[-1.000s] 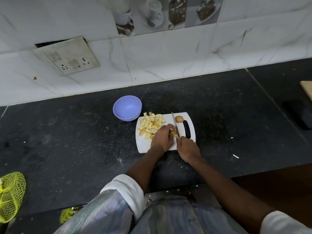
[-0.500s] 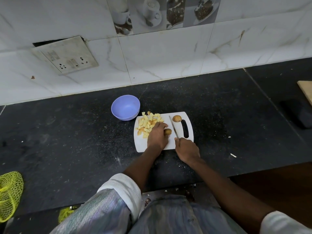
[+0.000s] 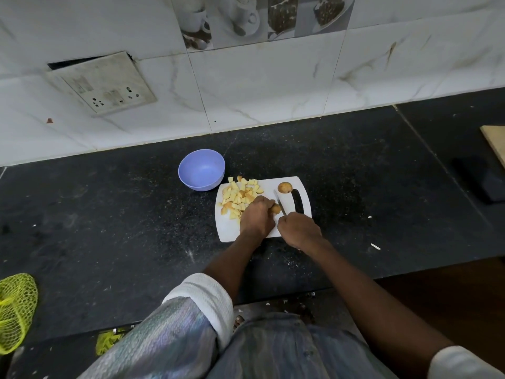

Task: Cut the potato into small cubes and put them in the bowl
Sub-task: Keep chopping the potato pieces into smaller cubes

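On the black counter we see the white cutting board. Far left sits the purple bowl, beside the cubes. Our left hand pinches a potato piece; our right hand grips the knife.

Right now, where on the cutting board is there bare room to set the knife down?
Bare white patch: the near-left corner of the cutting board, below the potato cubes and left of the left hand. The far strip between the cubes and the potato end is narrow. The middle is crowded by both hands and the knife.
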